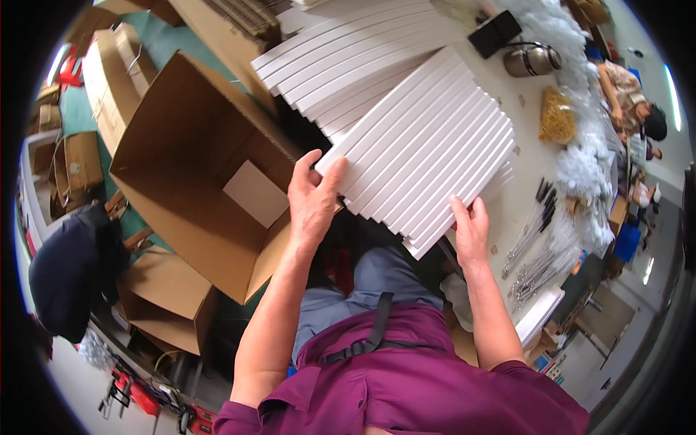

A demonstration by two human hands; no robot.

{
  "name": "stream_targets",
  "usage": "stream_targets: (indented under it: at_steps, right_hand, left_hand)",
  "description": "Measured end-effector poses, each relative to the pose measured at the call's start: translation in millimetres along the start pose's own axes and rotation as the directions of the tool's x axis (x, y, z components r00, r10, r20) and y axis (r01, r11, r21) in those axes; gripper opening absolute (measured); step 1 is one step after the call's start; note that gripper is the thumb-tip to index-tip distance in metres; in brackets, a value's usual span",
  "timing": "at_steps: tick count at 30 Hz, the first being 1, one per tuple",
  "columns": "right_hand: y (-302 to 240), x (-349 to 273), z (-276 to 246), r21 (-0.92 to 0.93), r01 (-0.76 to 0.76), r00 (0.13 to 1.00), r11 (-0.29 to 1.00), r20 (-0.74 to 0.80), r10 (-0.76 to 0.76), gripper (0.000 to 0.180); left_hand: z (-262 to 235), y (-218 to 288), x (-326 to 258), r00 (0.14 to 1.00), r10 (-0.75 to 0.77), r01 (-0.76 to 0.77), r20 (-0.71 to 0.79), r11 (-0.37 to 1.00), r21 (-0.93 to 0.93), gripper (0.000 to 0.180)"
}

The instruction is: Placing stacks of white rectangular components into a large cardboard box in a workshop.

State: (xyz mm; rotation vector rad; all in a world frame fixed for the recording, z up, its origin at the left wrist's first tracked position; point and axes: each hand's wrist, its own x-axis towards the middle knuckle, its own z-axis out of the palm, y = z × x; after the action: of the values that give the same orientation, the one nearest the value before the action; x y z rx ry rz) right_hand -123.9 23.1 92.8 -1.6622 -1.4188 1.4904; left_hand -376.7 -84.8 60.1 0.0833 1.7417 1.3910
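Observation:
A fanned stack of slim white boxes [428, 145] is held between my two hands, tilted over the table's near edge. My left hand [312, 199] grips its left end, thumb and fingers apart around the corner. At the lower right end, my right hand [471, 230] closes on the stack, with some fingers hidden beneath. Behind it on the table lies another row of the same white boxes [355, 58]. To my left an open cardboard carton [181, 196] gapes toward me, and a flat white piece [255, 193] lies inside it.
On the white table [518, 167] are a steel flask [533, 60], a black phone-like object [494, 33], a bag of yellowish bits [557, 116], thin metal rods [536, 225] and clear plastic bags [583, 174]. A smaller carton [167, 290] sits lower left. Other people [631, 101] work at far right.

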Motion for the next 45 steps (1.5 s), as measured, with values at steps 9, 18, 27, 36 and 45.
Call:
stream_targets:
  at_steps: [9,18,27,36,45]
  right_hand:
    - [-11.0,-3.9,5.2,-0.103,0.021,1.0,0.994,0.02,-0.019,0.035]
    - [-3.0,4.3,-0.7,-0.055,-0.094,0.992,0.994,-0.089,0.089,0.041]
    - [-3.8,6.7,1.9,-0.068,-0.082,0.992,0.994,-0.103,0.074,0.05]
    - [-9.5,11.9,-5.8,0.077,-0.107,0.994,0.991,-0.026,0.11,0.052]
    - [-2.7,12.3,-9.7,0.07,-0.098,0.994,0.993,-0.046,0.101,0.055]
  left_hand:
    - [-4.9,46.8,9.3,0.948,0.255,-0.317,0.189,0.784,0.534,0.052]
    - [6.6,66.7,0.4,0.947,0.055,-0.256,0.316,0.722,0.643,0.059]
    - [7.1,69.3,18.1,0.913,-0.095,-0.211,0.397,0.724,0.657,0.07]
    - [11.5,81.8,19.2,0.766,-0.326,0.033,0.554,0.88,0.473,0.069]
    - [14.9,66.6,12.0,0.744,-0.34,0.152,0.575,0.924,0.351,0.067]
